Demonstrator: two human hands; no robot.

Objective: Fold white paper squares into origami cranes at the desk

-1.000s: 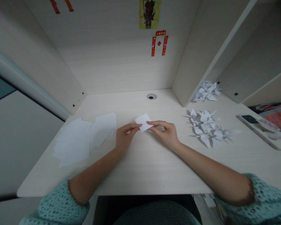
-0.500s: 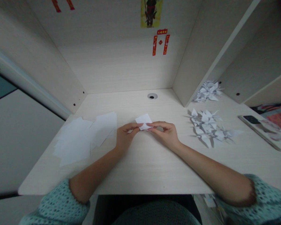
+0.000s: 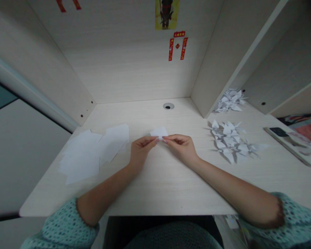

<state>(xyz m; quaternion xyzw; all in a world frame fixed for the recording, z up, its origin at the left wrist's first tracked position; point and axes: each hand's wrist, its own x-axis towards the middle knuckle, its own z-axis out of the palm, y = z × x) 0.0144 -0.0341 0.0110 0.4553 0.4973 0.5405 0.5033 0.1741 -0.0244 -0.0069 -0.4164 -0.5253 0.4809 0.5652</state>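
Between my two hands is a small piece of folded white paper (image 3: 159,131), held a little above the desk near its middle. My left hand (image 3: 143,147) pinches its near left side between thumb and fingers. On the near right side, my right hand (image 3: 182,145) pinches it the same way. The fingertips of both hands almost meet at the paper's near edge and hide that part. Left of my hands lie loose white paper sheets (image 3: 84,155). To the right sits a group of folded white paper cranes (image 3: 229,138).
A second heap of folded paper (image 3: 230,100) lies behind the upright partition (image 3: 209,86). Farther right is a phone (image 3: 291,145) beside some cloth (image 3: 309,131). A round cable hole (image 3: 168,106) is set near the back panel. The pale desk (image 3: 168,186) ends close to my body.
My fingertips have drawn closer together along the paper's near edge, and less of the paper shows. The sheets and cranes stay where they were.
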